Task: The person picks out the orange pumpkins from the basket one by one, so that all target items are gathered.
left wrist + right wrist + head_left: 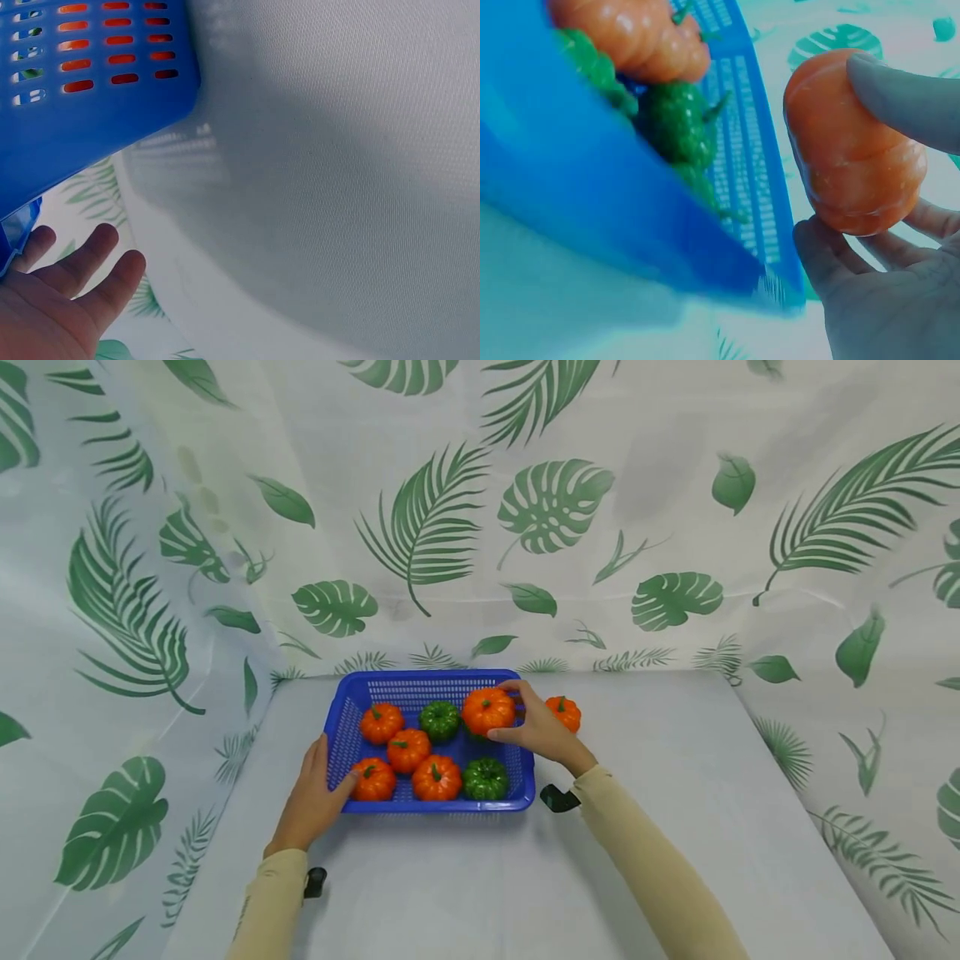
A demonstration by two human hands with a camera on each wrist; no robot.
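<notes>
My right hand (542, 725) pinches a small orange pumpkin (488, 712) between thumb and fingers, above the back right part of a blue plastic basket (432, 806). The right wrist view shows this pumpkin (855, 150) side-on. My left hand (309, 797) holds the basket's left rim near the front corner, its thumb over the edge. Outside the wall, its other fingers (112, 289) are spread. Several orange pumpkins (437, 777) sit inside with green ones (486, 778) (439, 721); a bit of green shows below the held pumpkin.
Another orange pumpkin (564, 713) rests on the white table (675, 793) right of the basket, partly behind my right hand. White sheets with green leaf prints (555, 506) hang at the back and both sides.
</notes>
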